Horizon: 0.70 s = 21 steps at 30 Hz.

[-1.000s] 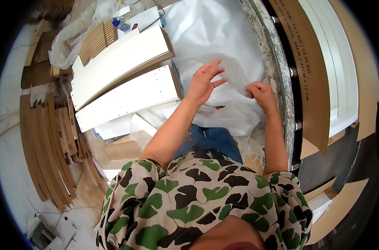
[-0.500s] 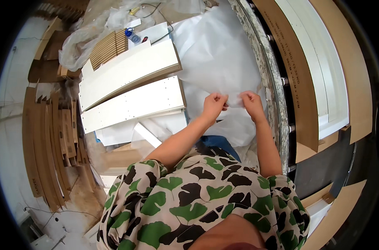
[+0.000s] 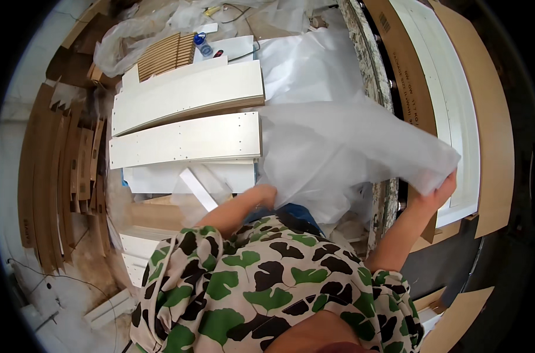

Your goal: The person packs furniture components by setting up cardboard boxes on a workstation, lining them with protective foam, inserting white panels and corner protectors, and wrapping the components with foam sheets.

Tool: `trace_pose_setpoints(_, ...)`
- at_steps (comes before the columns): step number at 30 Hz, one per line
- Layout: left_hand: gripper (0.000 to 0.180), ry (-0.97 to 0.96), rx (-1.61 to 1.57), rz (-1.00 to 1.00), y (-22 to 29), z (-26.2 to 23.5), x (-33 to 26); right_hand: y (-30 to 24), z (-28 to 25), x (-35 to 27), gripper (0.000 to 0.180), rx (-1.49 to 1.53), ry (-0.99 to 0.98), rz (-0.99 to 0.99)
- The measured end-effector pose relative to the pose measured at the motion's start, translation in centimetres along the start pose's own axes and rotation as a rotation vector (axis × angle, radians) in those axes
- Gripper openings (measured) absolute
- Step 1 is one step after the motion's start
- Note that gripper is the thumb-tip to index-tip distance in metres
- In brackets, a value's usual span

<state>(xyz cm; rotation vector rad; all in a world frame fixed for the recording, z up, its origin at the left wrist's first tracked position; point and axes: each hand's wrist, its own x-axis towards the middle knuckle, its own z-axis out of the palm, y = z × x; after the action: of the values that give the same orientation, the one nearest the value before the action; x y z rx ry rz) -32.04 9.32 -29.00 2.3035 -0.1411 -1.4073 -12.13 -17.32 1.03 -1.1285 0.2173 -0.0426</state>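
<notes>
A translucent white foam packing sheet (image 3: 350,129) stretches across the right side of the work surface, and its far corner hangs over an open carton. My right hand (image 3: 442,189) is closed on that corner, over the carton's near side. Close to my body, my left hand (image 3: 266,196) is curled at the sheet's near left edge, its fingertips partly hidden. Left of the sheet lie white boards with small drilled holes, a lower board (image 3: 185,140) and an upper board (image 3: 191,94), stacked on more panels.
The long cardboard carton (image 3: 497,123) at right holds white panels (image 3: 450,88). A worn, flaking edge strip (image 3: 367,53) runs beside it. Slatted wood (image 3: 164,57), a blue-capped bottle (image 3: 203,45) and crumpled plastic (image 3: 117,50) lie at the back. Cardboard pieces (image 3: 44,170) stand at left.
My right hand has swung right, pulling the foam sheet's corner over the carton. My left hand has drawn back left and nearer my body. The view has shifted slightly.
</notes>
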Motion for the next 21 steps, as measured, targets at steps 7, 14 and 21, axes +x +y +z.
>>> trace_pose_setpoints(7,0.082,1.469,-0.430,-0.001,7.3,-13.1,-7.3,0.8,-1.1,-4.2,0.022,-0.372,-0.172,0.252)
trace_pose_setpoints(14,0.062,1.699,-0.228,0.277,3.2,-28.2,-2.5,-5.4,-6.5,-6.0,0.085,-0.027,-0.690,-0.091)
trace_pose_setpoints(21,0.094,-0.129,-0.460,0.113,2.2,-22.7,-1.7,-6.5,-7.6,-12.1,0.060,-1.142,-0.568,0.160)
